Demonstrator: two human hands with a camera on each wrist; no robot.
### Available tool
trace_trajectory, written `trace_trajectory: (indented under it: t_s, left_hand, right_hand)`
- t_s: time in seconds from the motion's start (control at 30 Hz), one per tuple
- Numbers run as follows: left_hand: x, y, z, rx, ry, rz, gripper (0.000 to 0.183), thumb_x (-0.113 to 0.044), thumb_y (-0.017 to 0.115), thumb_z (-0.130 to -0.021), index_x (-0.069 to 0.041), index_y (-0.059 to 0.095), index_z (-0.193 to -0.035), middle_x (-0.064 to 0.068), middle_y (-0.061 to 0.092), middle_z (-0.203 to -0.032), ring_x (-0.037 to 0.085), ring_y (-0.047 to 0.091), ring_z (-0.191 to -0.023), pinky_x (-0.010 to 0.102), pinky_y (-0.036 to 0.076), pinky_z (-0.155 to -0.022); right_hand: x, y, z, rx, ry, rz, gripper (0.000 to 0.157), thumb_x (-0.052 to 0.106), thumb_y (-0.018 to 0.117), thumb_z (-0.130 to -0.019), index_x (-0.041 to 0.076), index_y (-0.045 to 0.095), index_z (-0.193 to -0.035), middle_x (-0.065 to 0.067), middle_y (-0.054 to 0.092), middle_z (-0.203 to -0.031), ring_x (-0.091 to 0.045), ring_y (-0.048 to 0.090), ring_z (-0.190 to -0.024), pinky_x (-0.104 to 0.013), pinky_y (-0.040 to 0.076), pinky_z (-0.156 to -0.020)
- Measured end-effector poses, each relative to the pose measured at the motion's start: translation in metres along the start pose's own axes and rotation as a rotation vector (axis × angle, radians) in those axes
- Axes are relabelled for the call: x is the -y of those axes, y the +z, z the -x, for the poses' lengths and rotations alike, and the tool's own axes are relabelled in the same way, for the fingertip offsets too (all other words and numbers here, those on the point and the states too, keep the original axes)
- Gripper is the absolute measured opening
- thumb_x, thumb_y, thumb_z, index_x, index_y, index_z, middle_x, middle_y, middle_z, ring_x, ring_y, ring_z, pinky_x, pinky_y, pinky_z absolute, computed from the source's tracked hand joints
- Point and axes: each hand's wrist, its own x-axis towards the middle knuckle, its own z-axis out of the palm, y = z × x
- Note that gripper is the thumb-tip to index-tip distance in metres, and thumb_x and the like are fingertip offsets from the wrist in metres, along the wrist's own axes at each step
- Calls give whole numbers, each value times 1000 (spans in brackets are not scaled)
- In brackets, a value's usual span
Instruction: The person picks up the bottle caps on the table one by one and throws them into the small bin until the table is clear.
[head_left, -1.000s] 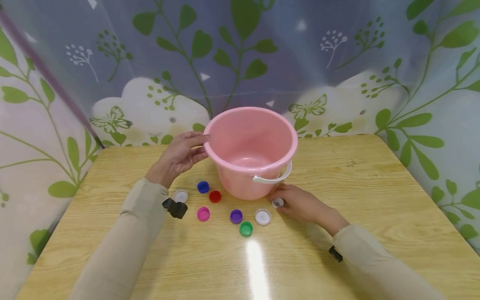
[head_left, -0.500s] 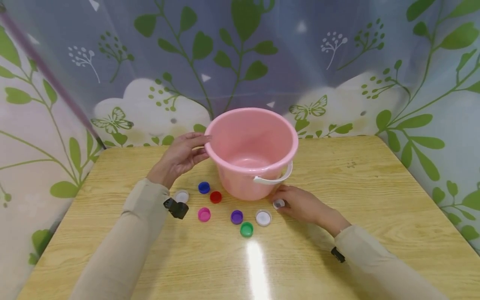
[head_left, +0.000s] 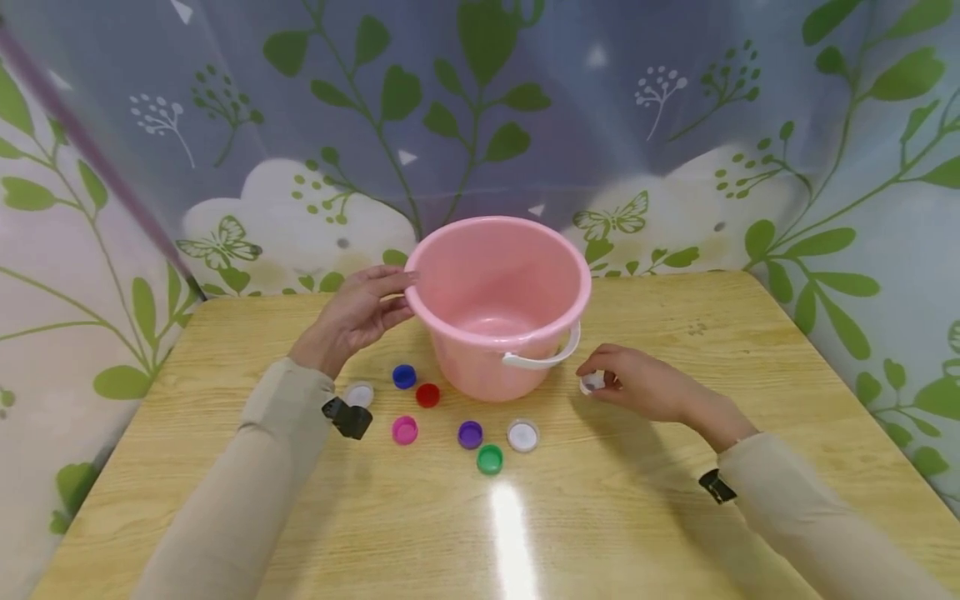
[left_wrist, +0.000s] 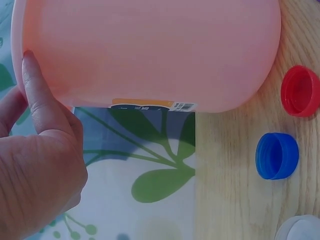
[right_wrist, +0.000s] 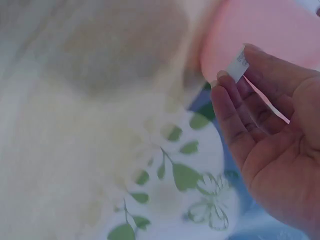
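A pink bucket (head_left: pixel 480 367) with a white handle (head_left: pixel 543 361) stands upright on the table. My left hand (head_left: pixel 352 312) grips its rim at the left; in the left wrist view, thumb and fingers sit on either side of the rim. Right of the bucket, my right hand (head_left: pixel 652 387) pinches a small white bottle cap (head_left: pixel 592 382) between thumb and fingertips. Printing shows on the side of the white cap (right_wrist: pixel 237 65) in the right wrist view. The fingers hide part of it.
Several bottle caps lie before the bucket: blue (head_left: pixel 404 377), red (head_left: pixel 427 395), pink (head_left: pixel 405 430), purple (head_left: pixel 470 434) and green (head_left: pixel 490 459). A white lid (head_left: pixel 522 435) lies among them, another white lid (head_left: pixel 359 395) by the left wrist. A leaf-patterned curtain (head_left: pixel 480 125) hangs behind the wooden table (head_left: pixel 420 533).
My right hand has moved right and slightly away from me with the white bottle cap, off from the bucket's base. The left hand and bucket have stayed in place.
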Motion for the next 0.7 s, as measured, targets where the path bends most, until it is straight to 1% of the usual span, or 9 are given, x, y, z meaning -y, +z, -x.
trace_trajectory:
  t_s: [0.13,0.2,0.37,0.47,0.57,0.7]
  left_hand:
    - [-1,0,1,-12,-4,3,23,-8,64,-92,0,53,-112,15,60,-92,18,66,-68,25,58,-67]
    - [-2,-1,1,-14,-6,-1,24,-8,64,-92,0,53,-112,15,59,-93,18,66,-68,25,58,-68]
    - [-3,-1,1,-5,2,-4,24,-7,63,-92,0,53,-112,14,59,-91,18,66,-68,24,58,-67]
    - [-3,0,1,2,3,-2,23,-6,63,-92,1,52,-112,14,59,-91,18,66,-68,25,58,-68]
    - [-2,-1,1,6,2,4,23,-5,62,-93,1,52,-112,14,59,-91,18,66,-68,25,58,-68]
    - [0,-1,1,12,9,8,22,-5,62,-93,2,52,-111,15,59,-90,18,66,-68,25,58,-67]
  right_hand:
    - [2,-24,5,-29,42,1,28,11,66,-91,1,63,-117,-8,58,-107,-11,54,-79,-29,51,-66]
    - [4,-37,6,-54,45,12,29,12,66,-92,1,63,-118,-9,58,-107,-12,54,-80,-30,52,-67]
    - [7,-69,9,-139,68,40,31,15,65,-93,1,61,-120,-10,59,-109,-16,57,-85,-34,53,-72]
    - [9,-84,7,-190,87,42,32,16,63,-94,1,61,-122,-10,59,-110,-20,58,-89,-38,52,-74]
    - [10,-95,2,-271,92,36,34,17,63,-94,1,60,-124,-12,57,-113,-22,57,-91,-41,53,-78]
    - [12,-105,-8,-411,57,30,36,15,64,-93,0,59,-126,-13,55,-115,-21,56,-90,-40,54,-82]
